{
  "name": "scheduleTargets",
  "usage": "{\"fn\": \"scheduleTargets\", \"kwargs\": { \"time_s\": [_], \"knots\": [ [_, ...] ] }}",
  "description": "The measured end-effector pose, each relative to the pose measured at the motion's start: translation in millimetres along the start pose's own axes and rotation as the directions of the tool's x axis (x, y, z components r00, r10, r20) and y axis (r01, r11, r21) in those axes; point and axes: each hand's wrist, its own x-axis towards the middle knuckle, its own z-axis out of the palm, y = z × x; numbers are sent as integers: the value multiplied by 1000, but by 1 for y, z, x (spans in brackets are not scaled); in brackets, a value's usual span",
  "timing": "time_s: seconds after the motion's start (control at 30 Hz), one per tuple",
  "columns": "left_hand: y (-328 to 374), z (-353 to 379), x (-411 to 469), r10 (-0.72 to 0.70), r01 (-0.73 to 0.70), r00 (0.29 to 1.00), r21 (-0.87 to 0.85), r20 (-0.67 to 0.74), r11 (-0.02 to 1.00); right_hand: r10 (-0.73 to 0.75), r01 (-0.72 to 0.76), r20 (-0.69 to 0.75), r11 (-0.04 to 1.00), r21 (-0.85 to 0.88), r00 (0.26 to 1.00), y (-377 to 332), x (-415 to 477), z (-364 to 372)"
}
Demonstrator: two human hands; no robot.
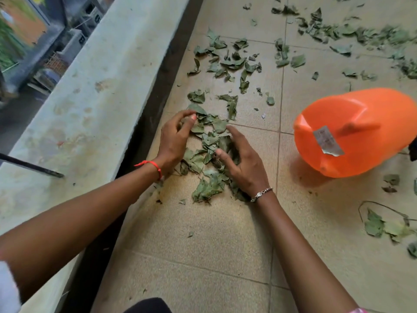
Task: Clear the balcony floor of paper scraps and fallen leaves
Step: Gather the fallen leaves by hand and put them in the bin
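A heap of dry green leaves (208, 141) lies on the beige tiled floor (203, 233) between my hands. My left hand (174, 138), with a red thread at the wrist, curls its fingers over the heap's left edge. My right hand (242, 163), with a silver bracelet, presses on the heap's right side, fingers spread and bent. Both hands cup the heap; neither has lifted it. More loose leaves (228, 62) are scattered farther ahead and to the far right (361, 35). A small white paper scrap (263, 115) lies beyond the heap.
An orange plastic bucket (361, 132) lies on its side at the right, base toward me with a torn label. A low concrete parapet (94, 98) with a dark base strip runs along the left. A few leaves and a thin stem (383, 224) lie near right.
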Motion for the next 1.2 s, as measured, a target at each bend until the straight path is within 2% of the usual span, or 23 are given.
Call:
{"fn": "scheduleTargets", "kwargs": {
  "time_s": [0.07, 0.13, 0.27, 0.37, 0.4, 0.47, 0.6, 0.7, 0.77, 0.87, 0.97, 1.03, 1.2],
  "knots": [
    [3, 4, 13, 39, -39, 997, 4, -61, 999, 31, -26, -70, 997, 79, 997, -1, 2, -2],
    [1, 8, 32, 38, -35, 998, 57, -49, 998, 38, -32, -89, 997, 71, 995, -1, 4, -1],
    [-5, 13, 56, -21, -2, 993, 196, 115, 981, 114, -101, -134, 990, 101, 984, 0, 7, 0],
    [-10, 16, 61, -22, -82, 968, 395, 251, 915, 159, -124, -196, 976, 178, 968, 0, 16, 2],
    [-8, 16, 60, -15, -100, 960, 392, 280, 915, 164, -117, -215, 970, 214, 963, 0, 21, 2],
    [-7, 16, 59, -17, -56, 958, 245, 286, 968, 172, -106, -246, 960, 259, 954, 1, 36, 4],
    [1, 11, 40, -66, 83, 946, -39, 316, 996, 157, -132, -189, 982, 138, 969, 3, 78, 5],
    [10, 3, 21, -129, 173, 976, -257, 178, 951, 141, -144, -44, 987, -66, 989, 4, 99, 11],
    [9, -5, 4, -204, 197, 979, -275, 5, 941, 112, -102, 50, 979, -174, 992, 4, 104, 15],
    [4, -17, -30, -317, 271, 936, -257, -154, 927, 31, -6, 145, 986, -167, 989, -3, 97, 19],
    [4, -29, -66, -276, 245, 929, -148, -247, 958, -44, 80, 242, 987, -140, 969, -11, 79, 21],
    [3, -29, -90, -221, 221, 941, -26, -255, 975, -68, 102, 260, 988, -118, 963, -14, 70, 22],
    [-10, -12, -125, -202, 271, 942, 253, -267, 929, -88, 151, 311, 971, -185, 946, -25, 62, 30]
  ]
}}
